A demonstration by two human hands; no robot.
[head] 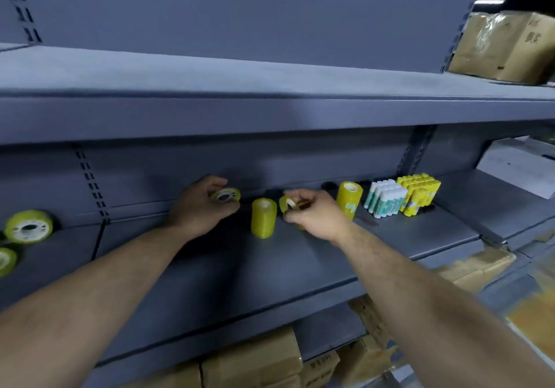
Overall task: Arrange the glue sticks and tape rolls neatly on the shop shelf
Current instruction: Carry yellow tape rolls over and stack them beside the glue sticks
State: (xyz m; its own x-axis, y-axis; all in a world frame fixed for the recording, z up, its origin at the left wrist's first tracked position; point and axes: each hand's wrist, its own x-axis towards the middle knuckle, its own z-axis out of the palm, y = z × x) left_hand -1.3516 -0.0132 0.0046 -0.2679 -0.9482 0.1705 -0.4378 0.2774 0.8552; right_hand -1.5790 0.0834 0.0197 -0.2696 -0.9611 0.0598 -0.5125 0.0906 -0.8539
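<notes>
On the grey shelf (270, 267) my left hand (198, 207) grips a thin yellow tape roll (225, 195) near the back wall. My right hand (315, 213) pinches another small yellow tape roll (288, 203). Between the hands a tall stack of yellow tape (263, 218) stands upright. A second tall stack (349, 200) stands to the right of my right hand. Beyond it are a pack of white and teal glue sticks (384, 198) and a pack of yellow glue sticks (419, 194), both upright.
Two larger yellow tape rolls (28, 226) (6, 261) lie on the shelf section at far left. Cardboard boxes (504, 48) sit on the upper shelf at right, more boxes (255, 360) below the shelf. White paper (516, 165) lies on the right-hand shelf.
</notes>
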